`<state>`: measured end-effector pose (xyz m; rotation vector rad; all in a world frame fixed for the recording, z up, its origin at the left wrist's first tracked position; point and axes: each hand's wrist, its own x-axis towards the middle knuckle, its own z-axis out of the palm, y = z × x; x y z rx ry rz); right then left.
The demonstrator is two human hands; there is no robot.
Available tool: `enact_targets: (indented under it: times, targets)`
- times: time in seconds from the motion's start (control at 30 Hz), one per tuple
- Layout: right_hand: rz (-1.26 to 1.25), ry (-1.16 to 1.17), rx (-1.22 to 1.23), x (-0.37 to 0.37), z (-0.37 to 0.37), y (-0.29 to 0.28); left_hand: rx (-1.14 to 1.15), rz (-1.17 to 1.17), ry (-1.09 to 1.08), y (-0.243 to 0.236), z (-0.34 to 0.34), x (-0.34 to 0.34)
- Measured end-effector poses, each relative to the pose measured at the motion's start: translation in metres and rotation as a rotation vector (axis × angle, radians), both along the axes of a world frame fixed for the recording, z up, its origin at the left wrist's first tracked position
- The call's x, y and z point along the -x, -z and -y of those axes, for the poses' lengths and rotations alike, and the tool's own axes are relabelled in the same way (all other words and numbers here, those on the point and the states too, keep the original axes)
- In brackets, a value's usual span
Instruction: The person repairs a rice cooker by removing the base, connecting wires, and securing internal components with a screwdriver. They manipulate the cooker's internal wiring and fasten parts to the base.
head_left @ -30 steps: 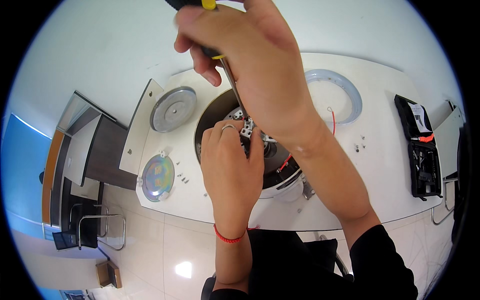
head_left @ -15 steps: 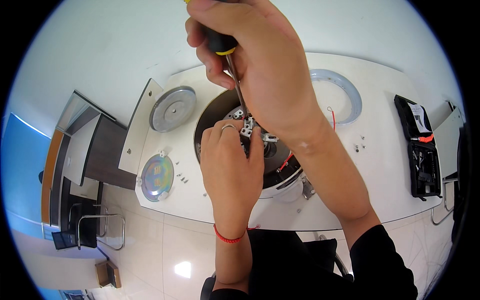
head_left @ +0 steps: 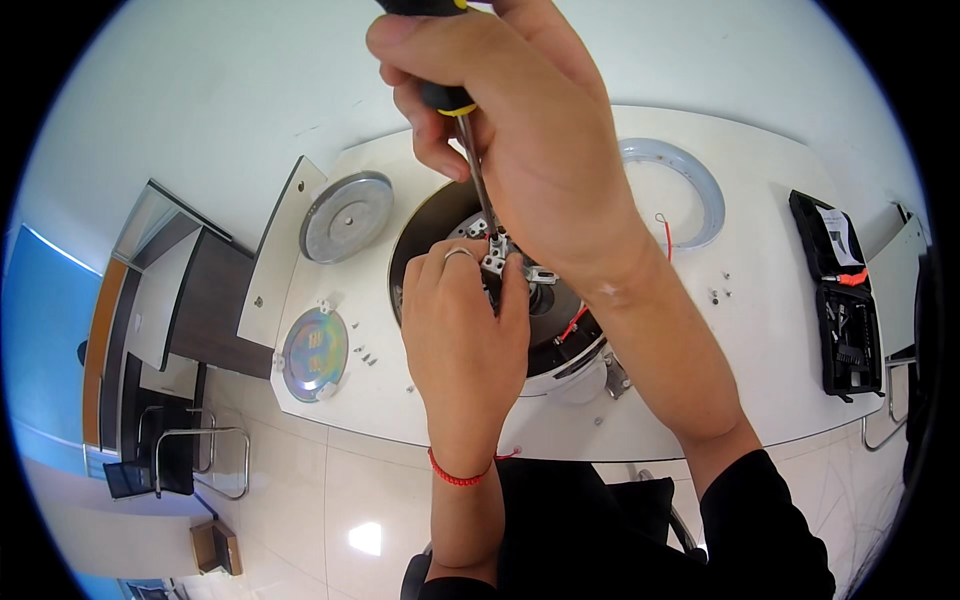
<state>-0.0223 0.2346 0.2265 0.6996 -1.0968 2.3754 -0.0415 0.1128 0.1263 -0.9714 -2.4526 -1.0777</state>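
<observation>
Smooth metal screwdriver shaft point(head_left: 476, 175), glossy floor point(head_left: 290, 500)

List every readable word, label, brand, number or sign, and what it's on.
None can be read.
Screwdriver: no text shows.
Disc: yellowish marks, too blurred to read.
Paper in the case: any print too small to read.

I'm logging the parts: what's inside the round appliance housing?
In the housing, a silver bracket and red wire show; a screwdriver reaches in. The left hand and right hand cover much of the interior, so what lies beneath them cannot be seen.
</observation>
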Motion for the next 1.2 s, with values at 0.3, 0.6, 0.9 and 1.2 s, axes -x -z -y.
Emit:
enact_targets:
  times: [0.3,0.6,0.9,1.2]
  targets:
    - [0.066,0.253,-0.15,0.018,0.009,0.005,0.017,0.02,-0.025,-0.001,0.0,-0.001]
    - [0.109,0.103,-0.15,0.006,-0.002,-0.003,0.007,0.012,-0.025,-0.001,0.001,-0.001]
    - [0.212,0.269,-0.151,0.005,0.011,-0.008,-0.001,0.011,-0.037,0.001,0.001,-0.001]
    - [0.139,0.103,-0.095,0.005,0.003,-0.004,0.002,0.0,-0.035,0.001,0.0,-0.001]
